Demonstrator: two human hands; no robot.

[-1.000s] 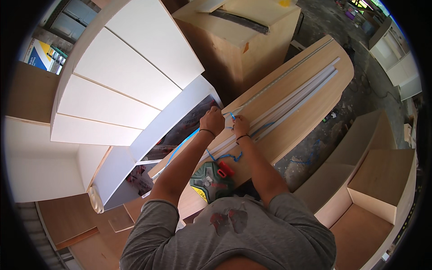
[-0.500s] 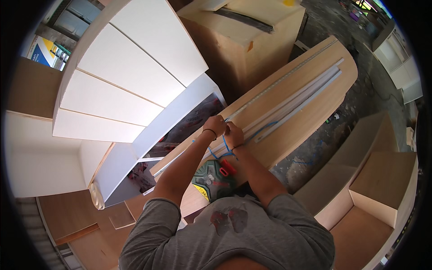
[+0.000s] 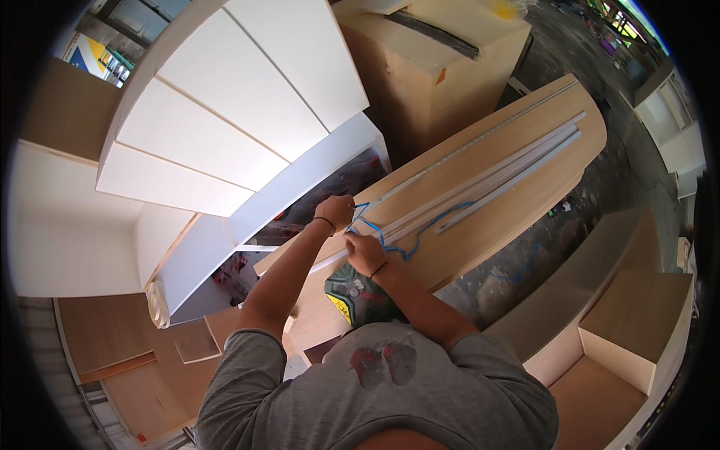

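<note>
My left hand (image 3: 335,212) is closed in a pinch on a thin blue cord (image 3: 415,244), which runs out from its fingertips. Just below and to the right, my right hand (image 3: 365,253) is closed too, with the same cord at its fingers. Loose loops of the cord trail rightward over a bundle of long, thin white strips (image 3: 517,166). The strips lie lengthwise on a long light-wood panel (image 3: 480,234). Close to my body, under my right forearm, sits a dark green case (image 3: 358,291) with a yellow label, partly hidden.
A white cabinet with panelled fronts (image 3: 217,101) stands to the left. Beyond the panel is a large plywood box (image 3: 427,67) with a dark strip on top. Brown wooden cabinet parts (image 3: 637,315) stand at the right. A roll of edging tape (image 3: 158,304) hangs at the lower left.
My hands have moved left and drawn apart, my right one now lower. More of the blue cord shows, in loose loops to their right. The view has shifted slightly.
</note>
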